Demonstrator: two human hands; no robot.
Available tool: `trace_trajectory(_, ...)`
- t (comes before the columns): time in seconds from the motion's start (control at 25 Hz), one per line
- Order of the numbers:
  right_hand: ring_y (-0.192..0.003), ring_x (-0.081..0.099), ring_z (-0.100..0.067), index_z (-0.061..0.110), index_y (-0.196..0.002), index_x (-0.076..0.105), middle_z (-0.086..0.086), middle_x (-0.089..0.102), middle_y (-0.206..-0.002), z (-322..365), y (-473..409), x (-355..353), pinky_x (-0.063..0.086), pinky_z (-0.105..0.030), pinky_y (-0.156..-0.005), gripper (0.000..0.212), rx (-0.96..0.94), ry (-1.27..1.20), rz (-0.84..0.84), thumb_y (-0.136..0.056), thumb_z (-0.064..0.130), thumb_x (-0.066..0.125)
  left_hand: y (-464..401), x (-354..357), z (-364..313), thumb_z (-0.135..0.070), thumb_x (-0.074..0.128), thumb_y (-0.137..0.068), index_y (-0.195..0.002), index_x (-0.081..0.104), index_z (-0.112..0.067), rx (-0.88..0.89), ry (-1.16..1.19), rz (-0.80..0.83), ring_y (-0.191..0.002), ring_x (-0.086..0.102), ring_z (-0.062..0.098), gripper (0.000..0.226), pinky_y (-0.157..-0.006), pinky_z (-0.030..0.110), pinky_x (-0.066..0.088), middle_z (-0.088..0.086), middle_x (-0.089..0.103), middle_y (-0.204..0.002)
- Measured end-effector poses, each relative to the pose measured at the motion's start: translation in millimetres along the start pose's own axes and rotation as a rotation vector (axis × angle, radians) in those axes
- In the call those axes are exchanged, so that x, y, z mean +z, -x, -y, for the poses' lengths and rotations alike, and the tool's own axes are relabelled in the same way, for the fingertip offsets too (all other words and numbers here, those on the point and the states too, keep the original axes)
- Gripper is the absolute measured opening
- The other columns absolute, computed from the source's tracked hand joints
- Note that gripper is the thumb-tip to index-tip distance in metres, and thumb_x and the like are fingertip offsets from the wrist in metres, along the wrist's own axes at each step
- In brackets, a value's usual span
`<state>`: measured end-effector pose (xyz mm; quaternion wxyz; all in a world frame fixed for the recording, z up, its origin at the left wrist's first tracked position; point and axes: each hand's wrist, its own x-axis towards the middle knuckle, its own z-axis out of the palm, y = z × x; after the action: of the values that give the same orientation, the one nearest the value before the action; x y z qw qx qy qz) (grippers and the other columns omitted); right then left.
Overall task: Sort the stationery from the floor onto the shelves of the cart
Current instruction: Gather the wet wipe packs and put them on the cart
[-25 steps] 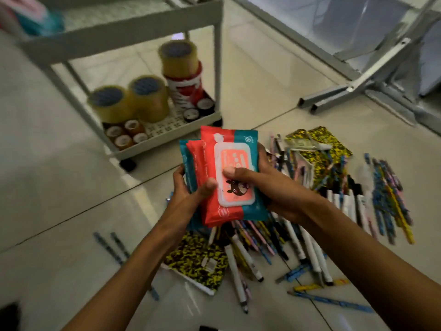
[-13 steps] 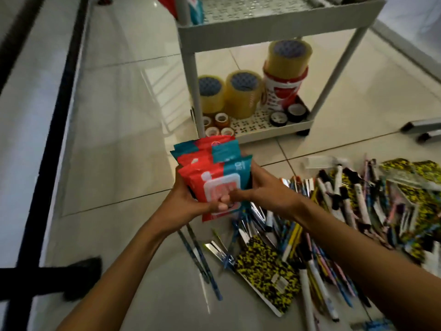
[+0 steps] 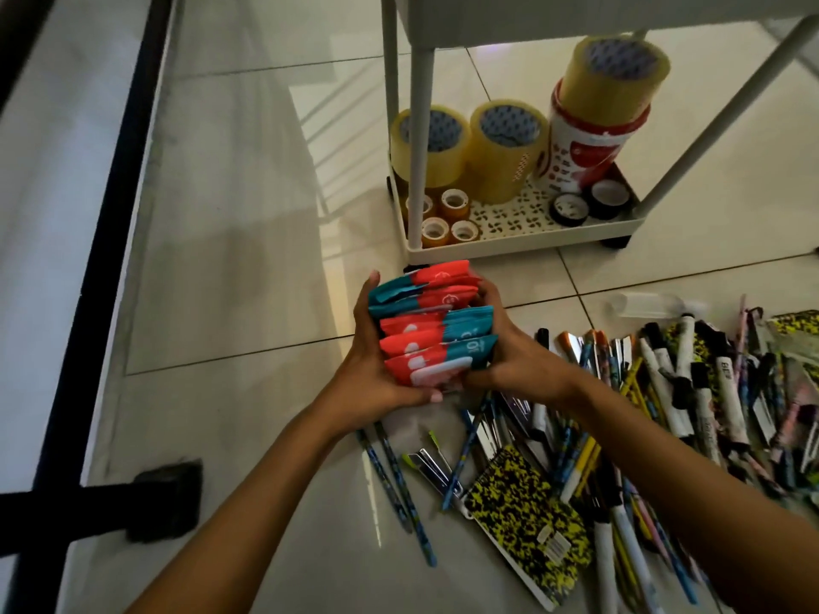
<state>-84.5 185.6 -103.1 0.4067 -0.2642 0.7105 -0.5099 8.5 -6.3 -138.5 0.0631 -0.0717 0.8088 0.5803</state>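
A stack of several red-and-teal wipe packs (image 3: 432,323) is squeezed between my two hands above the floor, just in front of the white cart (image 3: 523,243). My left hand (image 3: 376,365) grips the stack's left side with the thumb under its near end. My right hand (image 3: 505,347) curls round the right side. The cart's bottom shelf carries large yellow tape rolls (image 3: 505,148), small tape rolls (image 3: 445,217), black tape rolls (image 3: 587,203) and a red-and-white canister (image 3: 580,157). Pens and markers (image 3: 656,392) lie heaped on the floor at right.
A yellow-and-black notebook (image 3: 529,527) lies on the tiles below my right forearm, with loose blue pencils (image 3: 396,485) beside it. A clear bottle (image 3: 651,303) lies near the cart. A black frame with a foot (image 3: 164,502) runs along the left.
The view has swung left and down and closer to the cart. The packs, fanned flat in my hands a second ago, are now gathered into a tight stack near the cart's bottom shelf.
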Motion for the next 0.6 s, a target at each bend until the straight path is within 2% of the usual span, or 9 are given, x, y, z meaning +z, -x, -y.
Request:
trace_trajectory(0.08, -0.12, 0.055, -0.009, 0.034, -0.143, 0.004, -0.002, 0.049, -0.128, -3.6, -0.5, 0.0, 0.053, -0.032, -0.094, 0.102, -0.012, 0.025, -0.026, -0.077, -0.013, 0.066, 0.2, -0.4, 3.9, -0.054, 0.087, -0.052, -0.146, 0.019, -0.01, -0.005, -0.044, -0.012, -0.122, 0.054, 0.009, 0.125, -0.101, 0.034, 0.048, 0.0, 0.051, -0.135)
trace_trajectory(0.16, -0.118, 0.056, -0.01, 0.03, -0.141, 0.012, -0.001, 0.052, -0.125, -4.9, 1.2, -1.3, 0.053, -0.034, -0.094, 0.095, -0.037, 0.071, -0.083, -0.076, -0.009, 0.07, 0.8, -1.3, 1.1, -0.051, 0.085, -0.051, -0.141, 0.023, -0.014, 0.008, -0.084, -0.066, -0.118, 0.055, 0.006, 0.116, -0.099, 0.025, 0.048, -0.004, 0.054, -0.13)
trace_trajectory(0.24, -0.117, 0.057, -0.009, 0.028, -0.139, 0.014, 0.0, 0.053, -0.124, -5.4, 1.2, -2.0, 0.053, -0.028, -0.093, 0.095, -0.072, 0.115, -0.106, -0.075, -0.005, 0.074, 1.1, -1.6, 1.7, -0.052, 0.083, -0.053, -0.141, 0.025, -0.012, 0.036, -0.113, -0.07, -0.118, 0.054, 0.004, 0.113, -0.098, 0.02, 0.046, -0.004, 0.053, -0.13)
trace_trajectory(0.36, -0.114, 0.056, -0.002, 0.028, -0.138, 0.011, 0.004, 0.053, -0.122, -8.0, 1.0, 1.9, 0.049, -0.015, -0.09, 0.094, -0.064, 0.187, -0.085, -0.076, 0.0, 0.075, 2.1, -2.7, 9.4, -0.057, 0.083, -0.054, -0.138, 0.033, 0.002, 0.014, -0.093, -0.005, -0.119, 0.056, 0.009, 0.114, -0.1, 0.034, 0.049, 0.0, 0.055, -0.131)
trace_trajectory(0.44, -0.109, 0.055, 0.005, 0.028, -0.136, 0.009, 0.008, 0.053, -0.118, -8.0, 0.1, 2.0, 0.046, -0.008, -0.087, 0.091, -0.05, 0.21, -0.071, -0.078, 0.002, 0.074, 2.3, -3.7, 8.7, -0.059, 0.083, -0.051, -0.135, 0.037, 0.003, -0.003, -0.103, -0.012, -0.117, 0.057, 0.008, 0.114, -0.099, 0.034, 0.05, 0.0, 0.057, -0.129)
trace_trajectory(0.52, -0.108, 0.055, 0.007, 0.027, -0.136, 0.011, 0.011, 0.054, -0.115, -6.1, -1.0, -0.7, 0.047, -0.01, -0.089, 0.087, -0.046, 0.226, -0.07, -0.079, 0.005, 0.073, 3.5, -1.4, -0.8, -0.054, 0.084, -0.05, -0.135, 0.038, -0.007, 0.007, -0.127, -0.054, -0.113, 0.058, 0.002, 0.108, -0.096, 0.021, 0.049, -0.006, 0.059, -0.123)
trace_trajectory(0.6, -0.113, 0.055, 0.001, 0.023, -0.139, 0.014, 0.011, 0.054, -0.119, -1.2, -2.7, -5.0, 0.05, -0.018, -0.094, 0.087, -0.049, 0.223, -0.072, -0.078, 0.007, 0.074, 5.4, -0.9, -13.2, -0.047, 0.087, -0.049, -0.13, 0.034, -0.02, 0.042, -0.152, -0.127, -0.105, 0.057, -0.009, 0.1, -0.086, 0.005, 0.045, -0.017, 0.058, -0.114)
